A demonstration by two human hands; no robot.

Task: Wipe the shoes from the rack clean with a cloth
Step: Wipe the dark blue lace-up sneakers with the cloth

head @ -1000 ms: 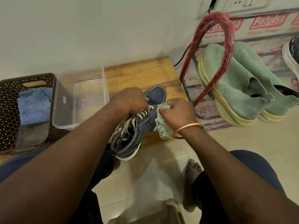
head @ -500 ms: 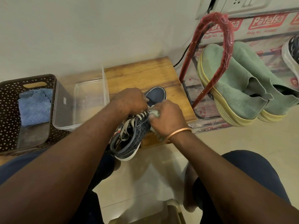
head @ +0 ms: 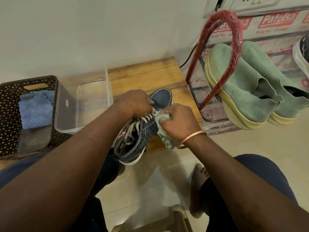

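Centre frame: left hand (head: 135, 102) grips the shoe (head: 161, 98) steady on the counter (head: 147, 76); right hand (head: 178, 123), clamped on the cloth (head: 167, 141), should rub firmly along the side.

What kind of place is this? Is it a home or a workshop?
Most likely a room in a home, by the shoe storage. A red shoe rack holds green slip-on shoes, a wall socket sits above it, and a brown basket holding a blue cloth stands nearby.

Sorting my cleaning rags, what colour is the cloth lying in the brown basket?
The cloth in the basket is light blue; the head view shows it best.
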